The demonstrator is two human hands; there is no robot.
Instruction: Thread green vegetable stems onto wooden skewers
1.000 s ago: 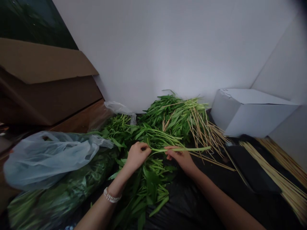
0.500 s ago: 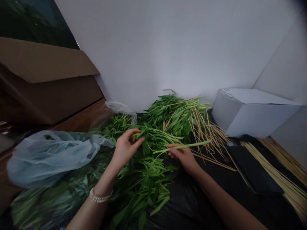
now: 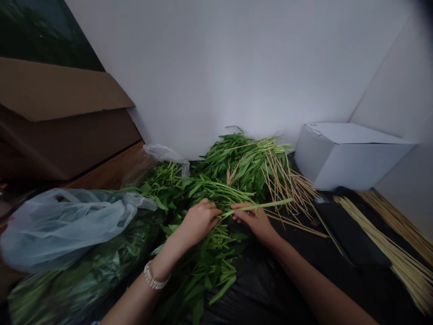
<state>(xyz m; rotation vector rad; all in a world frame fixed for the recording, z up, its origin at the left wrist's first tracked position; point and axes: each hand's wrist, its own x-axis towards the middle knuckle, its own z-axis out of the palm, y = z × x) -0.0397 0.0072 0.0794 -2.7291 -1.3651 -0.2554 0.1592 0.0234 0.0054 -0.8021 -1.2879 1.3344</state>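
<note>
A long pale-green vegetable stalk (image 3: 270, 204) lies across my right hand (image 3: 255, 221), pinched between its thumb and fingers, its thick end pointing right. My left hand (image 3: 201, 221), with a beaded bracelet at the wrist, is closed at the thinner left end of that stalk, close to the right fingertips. Around and beneath both hands spreads a heap of leafy green stems (image 3: 216, 266). Behind them is a larger pile of leafy greens (image 3: 219, 158), with thin bamboo sticks (image 3: 287, 180) strewn over its right side.
A translucent plastic bag (image 3: 67, 230) and a bag of greens (image 3: 84, 271) lie at left, below an open cardboard box (image 3: 61, 140). At right are a white box (image 3: 358, 162), a dark phone-like slab (image 3: 352, 234) and bundled sticks (image 3: 389, 248). Black plastic (image 3: 270, 289) covers the surface.
My left hand has moved right and closed at the stalk's left end, where before its fingers were apart over the greens. The right hand still holds the stalk. The view has shifted slightly.
</note>
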